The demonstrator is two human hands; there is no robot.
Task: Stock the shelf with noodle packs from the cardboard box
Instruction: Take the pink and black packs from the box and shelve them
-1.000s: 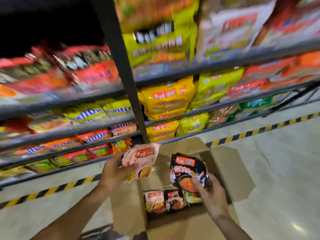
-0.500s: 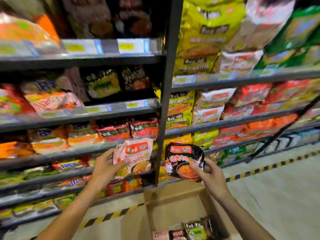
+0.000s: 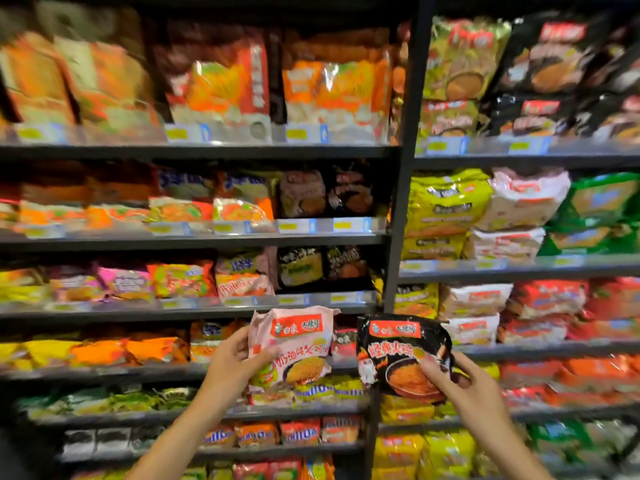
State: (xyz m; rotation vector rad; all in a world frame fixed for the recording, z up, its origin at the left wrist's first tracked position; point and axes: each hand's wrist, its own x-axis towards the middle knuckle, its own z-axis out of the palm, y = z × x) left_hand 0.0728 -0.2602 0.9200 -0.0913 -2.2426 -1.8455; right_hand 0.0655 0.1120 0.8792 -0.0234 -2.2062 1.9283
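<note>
The view has tilted up off the cardboard box. Left hand (image 3: 231,358) grips the pink pack (image 3: 294,351), right hand (image 3: 464,386) the black pack (image 3: 401,358), both upright, below matching packs (image 3: 322,194) 2 shelves up; left nearer.

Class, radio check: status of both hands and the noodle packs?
Left hand grips pink pack. Right hand grips black pack. Both raised before the shelves. Nothing in the way.

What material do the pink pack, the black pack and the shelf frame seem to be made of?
Pink pack: probably thin plastic film, fairly matte; its edges are crimped and it wrinkles.
Black pack: similar film but glossier, with bright glints on its creases.
Shelf frame: likely dark painted metal, judging by its thin straight upright.
</note>
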